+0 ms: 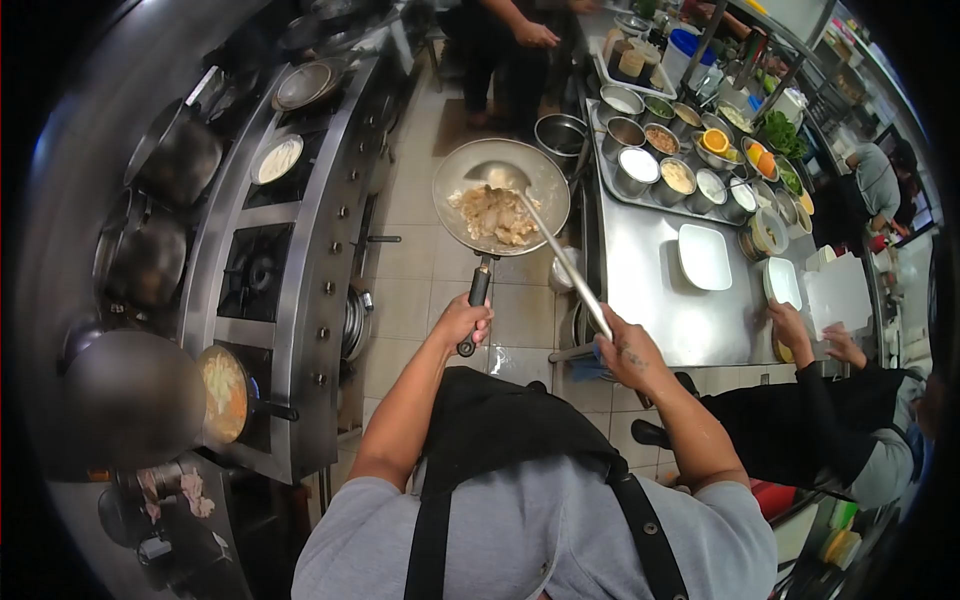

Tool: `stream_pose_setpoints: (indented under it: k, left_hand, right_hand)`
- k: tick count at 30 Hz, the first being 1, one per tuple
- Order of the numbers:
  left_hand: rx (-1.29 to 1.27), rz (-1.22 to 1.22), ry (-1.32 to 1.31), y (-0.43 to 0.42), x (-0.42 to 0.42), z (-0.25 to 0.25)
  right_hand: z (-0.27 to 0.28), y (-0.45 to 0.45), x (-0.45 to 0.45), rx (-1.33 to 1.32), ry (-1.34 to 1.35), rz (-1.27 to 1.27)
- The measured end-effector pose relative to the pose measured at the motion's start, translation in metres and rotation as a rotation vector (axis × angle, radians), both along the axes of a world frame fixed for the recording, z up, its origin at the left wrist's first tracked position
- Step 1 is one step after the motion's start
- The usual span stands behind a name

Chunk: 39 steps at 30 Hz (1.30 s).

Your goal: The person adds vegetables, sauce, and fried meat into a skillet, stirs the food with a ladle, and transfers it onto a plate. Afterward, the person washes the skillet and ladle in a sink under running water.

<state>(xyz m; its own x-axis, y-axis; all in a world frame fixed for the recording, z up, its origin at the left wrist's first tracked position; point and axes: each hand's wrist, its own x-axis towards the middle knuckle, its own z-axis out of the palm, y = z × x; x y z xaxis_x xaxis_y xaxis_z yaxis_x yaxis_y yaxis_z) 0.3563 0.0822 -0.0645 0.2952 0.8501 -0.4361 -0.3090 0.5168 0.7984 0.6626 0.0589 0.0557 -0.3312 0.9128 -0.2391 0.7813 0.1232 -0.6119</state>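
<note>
My left hand is wrapped round the black handle of a pan, which I hold up over the tiled floor between the stove and the steel table. Pale brown cooked food lies in the pan. In my right hand is the shaft of a long metal ladle, whose bowl rests inside the pan against the food. Two square white dishes, one nearer and one farther right, stand on the steel table to the right of the pan.
The stove runs along the left, with a pan of food over a blue flame. Trays of ingredient containers fill the table's back. A co-worker's hands are at the right dish; another person stands ahead.
</note>
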Motion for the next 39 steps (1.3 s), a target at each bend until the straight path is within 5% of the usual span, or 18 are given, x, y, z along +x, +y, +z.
stream_pose_setpoints:
  k: [7, 11, 15, 17, 19, 23, 26, 39]
  left_hand:
    - [0.071, -0.127, 0.109, 0.018, -0.044, 0.008]
    - [0.063, -0.128, 0.096, 0.036, -0.067, 0.007]
    - [0.029, -0.148, 0.184, 0.042, -0.085, 0.010]
    - [0.027, -0.168, 0.224, 0.047, -0.085, 0.007]
    - [0.017, -0.186, 0.267, 0.048, -0.082, -0.001]
    - [0.024, -0.238, 0.351, 0.045, -0.064, -0.039]
    - [-0.063, -0.240, 0.380, 0.035, -0.056, -0.050]
    - [-0.082, -0.252, 0.417, 0.029, -0.017, -0.010]
  right_hand:
    - [-0.059, 0.047, -0.025, 0.191, -0.220, -0.028]
    - [-0.034, 0.026, -0.019, 0.124, -0.268, 0.056]
    - [-0.036, 0.025, -0.039, -0.029, 0.136, -0.212]
    - [-0.069, 0.026, -0.042, 0.098, 0.254, -0.188]
    - [-0.052, 0.015, -0.077, -0.664, 0.558, -0.503]
    - [-0.067, -0.001, -0.126, -1.059, 1.248, -0.688]
    - [-0.070, -0.008, -0.117, -1.245, 1.524, -0.675]
    - [-0.081, -0.018, -0.057, -1.407, 1.808, -0.500]
